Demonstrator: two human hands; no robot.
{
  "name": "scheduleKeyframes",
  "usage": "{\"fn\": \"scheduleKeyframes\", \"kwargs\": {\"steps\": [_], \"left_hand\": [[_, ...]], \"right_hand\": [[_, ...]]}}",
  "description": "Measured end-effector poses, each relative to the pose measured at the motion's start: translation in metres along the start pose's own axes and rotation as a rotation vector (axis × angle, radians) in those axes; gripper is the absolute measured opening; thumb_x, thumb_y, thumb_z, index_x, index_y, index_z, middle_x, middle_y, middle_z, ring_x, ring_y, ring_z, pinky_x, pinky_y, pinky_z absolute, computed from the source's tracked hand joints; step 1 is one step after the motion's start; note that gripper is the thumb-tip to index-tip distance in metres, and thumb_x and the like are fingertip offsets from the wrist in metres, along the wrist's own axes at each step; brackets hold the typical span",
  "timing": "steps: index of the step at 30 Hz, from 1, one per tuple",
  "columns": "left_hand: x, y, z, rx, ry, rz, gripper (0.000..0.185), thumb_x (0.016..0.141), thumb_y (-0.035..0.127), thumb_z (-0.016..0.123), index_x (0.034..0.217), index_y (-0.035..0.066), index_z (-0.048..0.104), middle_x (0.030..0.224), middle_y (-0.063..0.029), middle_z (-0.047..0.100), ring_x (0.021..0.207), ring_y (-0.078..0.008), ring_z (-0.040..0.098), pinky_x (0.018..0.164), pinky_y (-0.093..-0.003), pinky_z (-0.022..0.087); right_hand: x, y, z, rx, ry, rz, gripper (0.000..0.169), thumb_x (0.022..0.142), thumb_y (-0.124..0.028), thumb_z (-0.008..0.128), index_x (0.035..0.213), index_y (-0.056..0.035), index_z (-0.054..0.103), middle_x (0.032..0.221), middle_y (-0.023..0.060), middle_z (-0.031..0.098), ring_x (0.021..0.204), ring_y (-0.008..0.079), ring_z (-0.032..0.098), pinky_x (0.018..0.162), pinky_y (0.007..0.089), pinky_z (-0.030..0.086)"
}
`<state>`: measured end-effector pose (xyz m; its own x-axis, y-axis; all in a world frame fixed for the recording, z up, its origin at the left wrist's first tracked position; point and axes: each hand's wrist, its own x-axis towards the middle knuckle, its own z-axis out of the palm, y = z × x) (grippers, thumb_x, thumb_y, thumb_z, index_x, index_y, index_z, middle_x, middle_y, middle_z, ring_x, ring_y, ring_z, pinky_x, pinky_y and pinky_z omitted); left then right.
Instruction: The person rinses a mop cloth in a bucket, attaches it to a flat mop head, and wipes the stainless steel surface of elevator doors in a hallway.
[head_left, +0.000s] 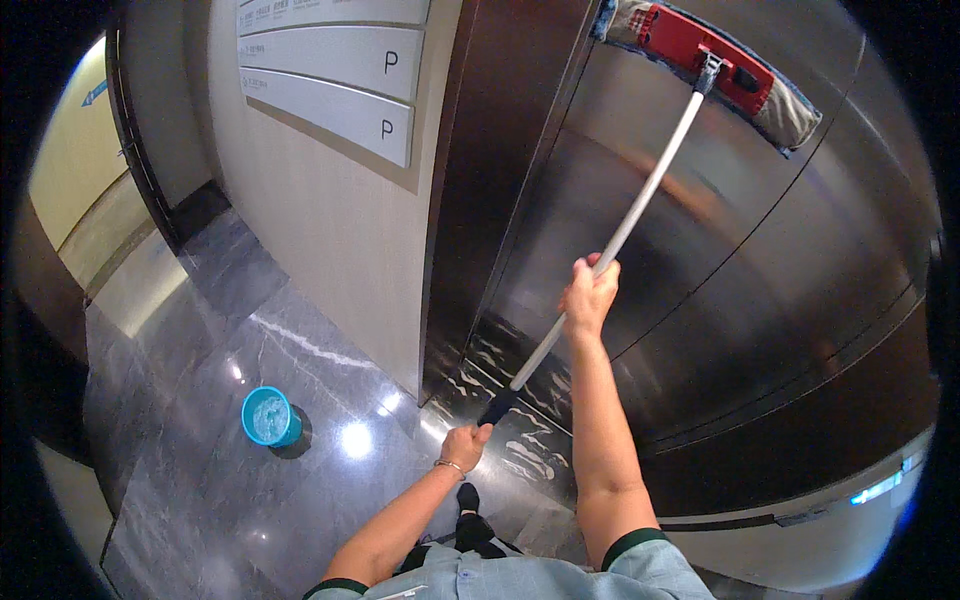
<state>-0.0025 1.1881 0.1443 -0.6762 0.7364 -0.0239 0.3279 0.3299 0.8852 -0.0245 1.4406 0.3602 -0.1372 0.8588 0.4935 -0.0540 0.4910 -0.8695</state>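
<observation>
A flat mop with a red plate (701, 56) and a grey cloth pad lies against the shiny dark metal elevator doors (675, 225), high up. Its pale metal pole (652, 184) runs down and left towards me. My right hand (591, 296) is closed around the middle of the pole. Lower down, my left hand (463, 448), with a bracelet at the wrist, grips the end of the pole by its black handle (497, 406). To the left of that hand, a blue plastic bucket (293, 427) with clear liquid in it stands on the floor.
Grey marble tiles (225, 502) cover the floor and reflect the lights. A light wall panel (337, 225) with white sign plates (330, 105) is left of the dark metal door frame (487, 172). At the far left is a doorway with a dark edge (139, 165).
</observation>
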Motion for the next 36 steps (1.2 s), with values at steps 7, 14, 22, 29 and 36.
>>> {"fn": "scheduleKeyframes", "kwargs": {"steps": [7, 14, 22, 29, 36], "left_hand": [[-0.029, -0.055, 0.014, 0.016, -0.136, -0.173, 0.064, 0.084, 0.060, 0.045, 0.074, -0.001, 0.062, 0.074, -0.0254, 0.060, 0.077, -0.0436, 0.059, 0.068, -0.0486, 0.047], [-0.143, -0.171, -0.017, 0.322, -0.332, -0.478, 0.059, 0.084, 0.055, 0.045, 0.086, -0.001, 0.065, 0.091, -0.0258, 0.062, 0.089, -0.0435, 0.058, 0.079, -0.0488, 0.046], [-0.231, -0.190, -0.048, 0.483, -0.460, -0.837, 0.073, 0.081, 0.066, 0.042, 0.087, -0.003, 0.066, 0.091, -0.0271, 0.063, 0.093, -0.0422, 0.059, 0.082, -0.0489, 0.046], [-0.232, -0.176, -0.025, 0.431, -0.564, -1.125, 0.091, 0.075, 0.078, 0.037, 0.102, -0.004, 0.065, 0.106, -0.0280, 0.060, 0.106, -0.0405, 0.056, 0.089, -0.0460, 0.044], [-0.242, -0.209, -0.031, 0.406, -0.624, -1.101, 0.089, 0.073, 0.078, 0.039, 0.098, -0.003, 0.067, 0.101, -0.0266, 0.063, 0.101, -0.0405, 0.059, 0.088, -0.0457, 0.046]], "right_hand": [[-0.060, 0.035, -0.002, -0.239, 0.023, 0.006, 0.014, 0.086, -0.010, 0.055, 0.085, 0.0004, 0.045, 0.065, 0.0122, 0.051, 0.058, 0.0236, 0.053, 0.055, 0.0359, 0.042], [-0.233, 0.154, 0.001, -0.302, -0.014, 0.281, 0.011, 0.084, -0.010, 0.053, 0.084, -0.0017, 0.046, 0.067, 0.0076, 0.049, 0.061, 0.0182, 0.049, 0.058, 0.0347, 0.042], [-0.394, 0.283, -0.019, -0.341, -0.110, 0.894, 0.015, 0.080, -0.003, 0.053, 0.089, 0.0024, 0.042, 0.067, 0.0147, 0.050, 0.064, 0.0279, 0.055, 0.062, 0.0391, 0.043], [-0.401, 0.317, -0.021, -0.432, -0.249, 1.233, 0.015, 0.076, 0.005, 0.054, 0.085, 0.0046, 0.043, 0.061, 0.0157, 0.051, 0.043, 0.0279, 0.053, 0.037, 0.0422, 0.045], [-0.384, 0.286, -0.032, -0.272, -0.293, 1.204, 0.022, 0.081, 0.002, 0.047, 0.098, 0.0020, 0.035, 0.060, 0.0137, 0.046, 0.039, 0.0228, 0.050, 0.030, 0.0366, 0.041]]}}
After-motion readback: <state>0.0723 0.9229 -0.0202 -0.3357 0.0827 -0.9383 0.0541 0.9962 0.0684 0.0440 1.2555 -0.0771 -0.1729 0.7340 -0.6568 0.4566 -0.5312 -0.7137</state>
